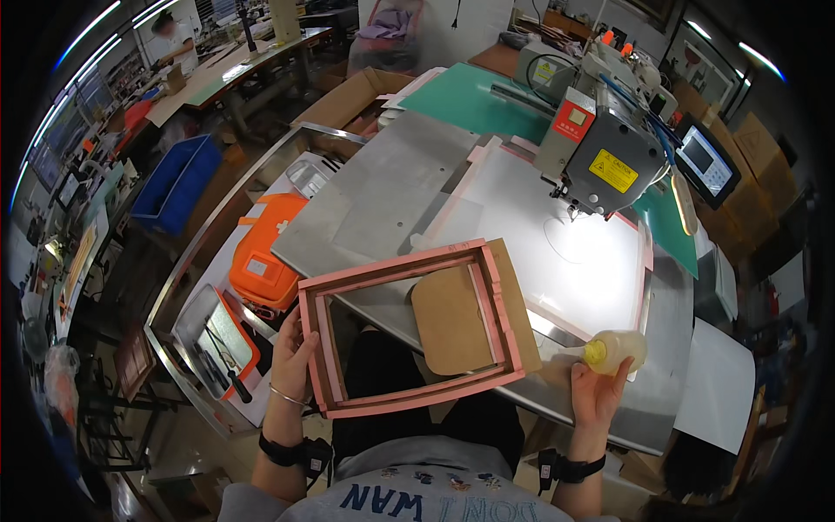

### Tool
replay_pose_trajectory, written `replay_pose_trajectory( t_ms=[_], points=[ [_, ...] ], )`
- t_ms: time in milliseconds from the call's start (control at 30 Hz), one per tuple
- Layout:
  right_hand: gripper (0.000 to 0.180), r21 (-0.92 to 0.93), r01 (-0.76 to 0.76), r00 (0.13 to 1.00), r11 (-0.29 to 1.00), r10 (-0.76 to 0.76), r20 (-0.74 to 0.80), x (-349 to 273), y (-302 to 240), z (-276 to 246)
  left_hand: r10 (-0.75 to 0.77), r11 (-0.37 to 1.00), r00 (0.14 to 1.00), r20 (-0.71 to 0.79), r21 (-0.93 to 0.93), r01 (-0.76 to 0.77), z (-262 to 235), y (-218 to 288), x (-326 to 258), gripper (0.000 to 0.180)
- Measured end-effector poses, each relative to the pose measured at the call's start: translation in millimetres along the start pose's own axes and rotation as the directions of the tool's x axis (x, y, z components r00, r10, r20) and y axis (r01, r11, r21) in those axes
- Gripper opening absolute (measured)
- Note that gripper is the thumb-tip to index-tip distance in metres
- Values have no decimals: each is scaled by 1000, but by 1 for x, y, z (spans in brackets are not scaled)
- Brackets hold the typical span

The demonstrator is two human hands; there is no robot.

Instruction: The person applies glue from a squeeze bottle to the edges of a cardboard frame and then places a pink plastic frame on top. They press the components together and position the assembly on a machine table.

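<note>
Left hand point(294, 348): pinching, thumb over the near face, fingers behind. Grips the pink rectangular frame point(426, 396) by its nine-o'clock side. Frame held over the lap and the table's near edge; long axis close to nine–three, right end tipped up.

Right hand point(598, 396): fingers curled about a pale squeeze bottle point(624, 350), some hidden behind it. Bottle lies on its side, yellow tip point(595, 351) toward nine o'clock, facing the frame's right end; near, not touching. From the right hand the frame sits between nine and ten; left hand has it.

Rounded brown board point(448, 324) shows through the frame's opening; whether joined, cannot tell. A tan board point(520, 309) juts past the frame's right side.

Surface: grey metal table point(365, 204), white sheet point(522, 213) under bright light at one. Above it, dark machine head point(613, 157); screen point(706, 163) further round.

At ten, orange case point(265, 252); beyond, blue bin point(178, 183). Far off at eleven, another person point(181, 45) at a long bench point(209, 83).
</note>
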State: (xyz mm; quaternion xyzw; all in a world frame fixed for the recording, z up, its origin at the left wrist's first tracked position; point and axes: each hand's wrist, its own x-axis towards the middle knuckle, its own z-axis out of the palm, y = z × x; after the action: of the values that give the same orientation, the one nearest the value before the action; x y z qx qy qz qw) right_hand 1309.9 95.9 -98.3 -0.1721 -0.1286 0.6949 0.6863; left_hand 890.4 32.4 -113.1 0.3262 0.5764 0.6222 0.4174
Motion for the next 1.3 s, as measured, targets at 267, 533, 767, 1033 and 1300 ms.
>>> replay_pose_trajectory(
  t_ms=[267, 533, 767, 1033, 1300],
  points=[
    [44, 8, -8, 1000, 1000, 8, 5, -1, 0, 2, -17, 999, 1000, -13, -50, 16, 0, -9, 3, 51],
    [44, 24, -11, 1000, 1000, 11, 0, 0, -1, -1, -42, 997, 999, -31, -70, 40, 5, -4, 1, 51],
    [45, 2, -2, 1000, 1000, 2, 1, 0, -1, -2, -8, 998, 1000, -23, -55, 7, 4, -5, 4, 49],
    [46, 0, 5, 1000, 1000, -5, -12, 0, 1, 1, -11, 1000, 1000, -22, -22, 10, -1, -8, 6, 50],
    [46, 8, 19, 1000, 1000, -19, -5, 1, 1, 1, -6, 1000, 1000, -17, -28, 6, 0, -8, 7, 50]
  ],
)
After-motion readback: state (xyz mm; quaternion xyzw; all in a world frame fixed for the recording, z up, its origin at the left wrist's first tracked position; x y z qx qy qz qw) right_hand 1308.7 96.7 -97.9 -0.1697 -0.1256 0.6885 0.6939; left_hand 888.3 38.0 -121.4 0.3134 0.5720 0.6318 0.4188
